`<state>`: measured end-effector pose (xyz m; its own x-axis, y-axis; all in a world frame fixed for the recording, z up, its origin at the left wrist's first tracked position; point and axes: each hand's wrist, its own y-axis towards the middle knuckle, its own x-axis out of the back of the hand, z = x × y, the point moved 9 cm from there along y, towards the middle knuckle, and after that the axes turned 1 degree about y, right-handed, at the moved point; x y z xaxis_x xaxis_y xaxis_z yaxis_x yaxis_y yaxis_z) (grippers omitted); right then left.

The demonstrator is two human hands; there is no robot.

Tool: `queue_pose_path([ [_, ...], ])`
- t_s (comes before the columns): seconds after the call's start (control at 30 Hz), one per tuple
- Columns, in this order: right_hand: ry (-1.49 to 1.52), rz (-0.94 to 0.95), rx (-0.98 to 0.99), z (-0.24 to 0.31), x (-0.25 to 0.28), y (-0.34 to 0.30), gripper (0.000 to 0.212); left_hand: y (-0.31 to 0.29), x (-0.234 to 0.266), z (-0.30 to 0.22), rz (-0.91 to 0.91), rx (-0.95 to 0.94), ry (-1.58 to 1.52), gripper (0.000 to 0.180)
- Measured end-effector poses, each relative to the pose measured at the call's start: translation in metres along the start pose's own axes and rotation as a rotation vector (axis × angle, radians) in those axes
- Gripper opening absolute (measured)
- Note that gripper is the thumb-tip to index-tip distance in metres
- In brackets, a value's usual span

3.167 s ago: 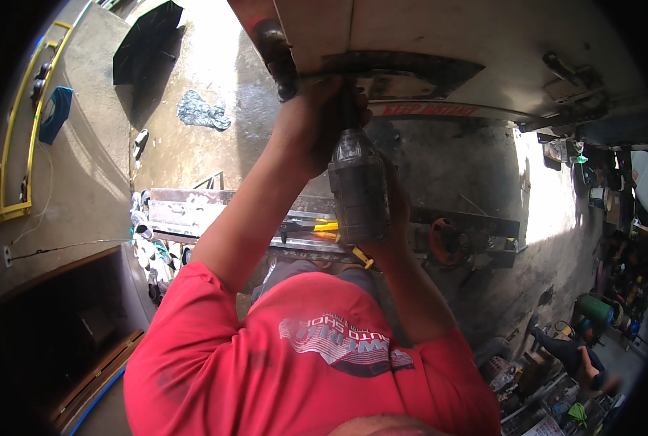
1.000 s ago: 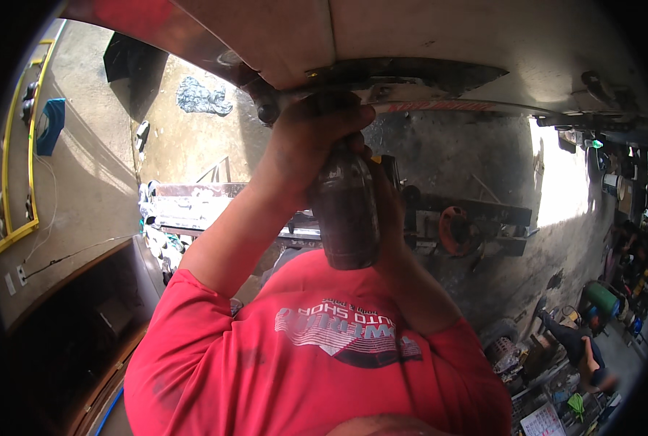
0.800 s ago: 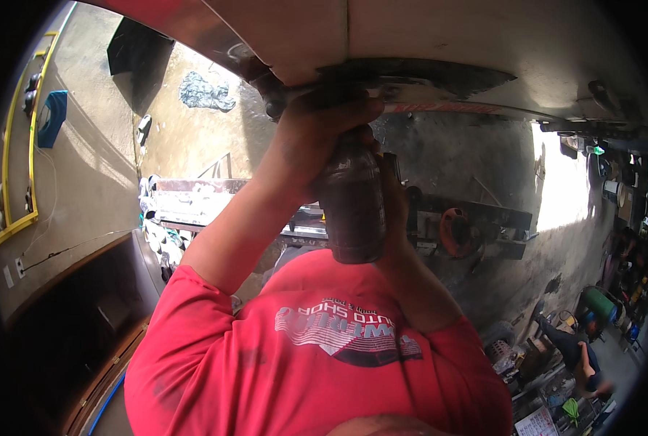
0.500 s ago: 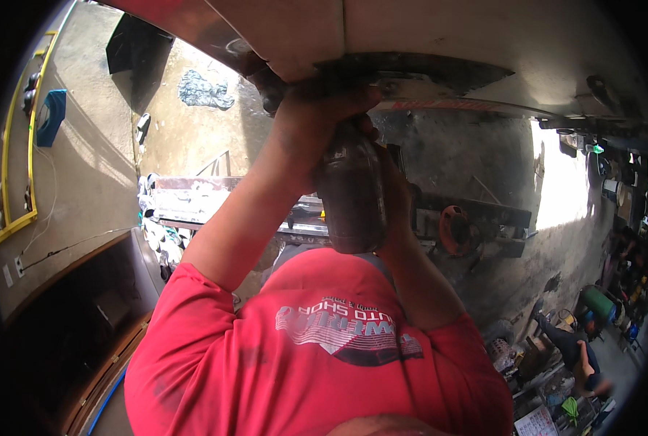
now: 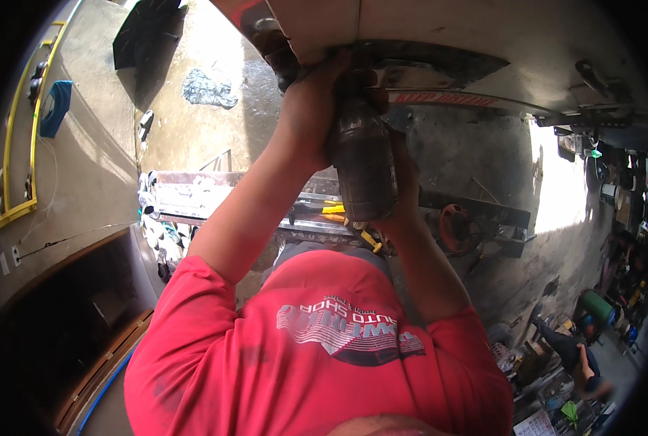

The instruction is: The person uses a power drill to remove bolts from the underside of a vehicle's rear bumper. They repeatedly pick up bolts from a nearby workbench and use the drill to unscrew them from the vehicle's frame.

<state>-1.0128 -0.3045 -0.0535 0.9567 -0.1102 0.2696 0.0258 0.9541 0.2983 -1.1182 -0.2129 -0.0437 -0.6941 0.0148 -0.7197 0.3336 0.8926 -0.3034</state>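
I hold up a dark power tool with a thick cylindrical body point(image 5: 366, 171), its head pressed close under a pale vehicle panel point(image 5: 440, 25). My left hand point(image 5: 313, 109) is closed around its upper end, by a dark curved patch point(image 5: 447, 62) on the panel. Further down, my right hand point(image 5: 405, 178) is wrapped round the right side of the body, its fingers mostly hidden behind it. The tool's working end, and whether it touches the panel, cannot be made out.
Below my arms runs a long bench point(image 5: 193, 196) with yellow-handled tools point(image 5: 331, 208) and an orange ring-shaped thing point(image 5: 455, 221). A crumpled plastic sheet point(image 5: 208, 89) lies on the floor. At lower right, another person point(image 5: 582, 363) is near cluttered shelves. A yellow frame point(image 5: 15, 214) stands left.
Both hands and the power tool have shifted forward and slightly right. More of the yellow-handled tools on the bench now shows beneath it.
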Motion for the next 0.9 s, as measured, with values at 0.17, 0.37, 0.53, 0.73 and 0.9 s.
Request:
queue_pose_path([
  [0.17,-0.02,0.007,0.055,0.004,0.0,-0.001,0.071,0.007,0.008,0.004,0.036,-0.003,-0.072,0.025],
  [0.37,0.218,0.041,-0.293,-0.037,-0.008,-0.024,0.071,0.001,0.002,0.008,0.123,0.054,-0.047,0.029],
  [0.53,0.137,0.045,-0.334,-0.053,-0.005,-0.058,0.064,-0.036,0.011,0.021,-0.011,0.096,-0.029,0.035],
  [0.73,0.172,0.188,-0.359,-0.075,-0.015,-0.133,0.052,-0.09,0.043,0.046,0.091,0.249,0.063,0.043],
  [0.9,0.561,0.177,-0.604,-0.069,-0.022,-0.188,0.046,-0.126,0.111,0.067,0.146,0.344,0.165,0.06],
])
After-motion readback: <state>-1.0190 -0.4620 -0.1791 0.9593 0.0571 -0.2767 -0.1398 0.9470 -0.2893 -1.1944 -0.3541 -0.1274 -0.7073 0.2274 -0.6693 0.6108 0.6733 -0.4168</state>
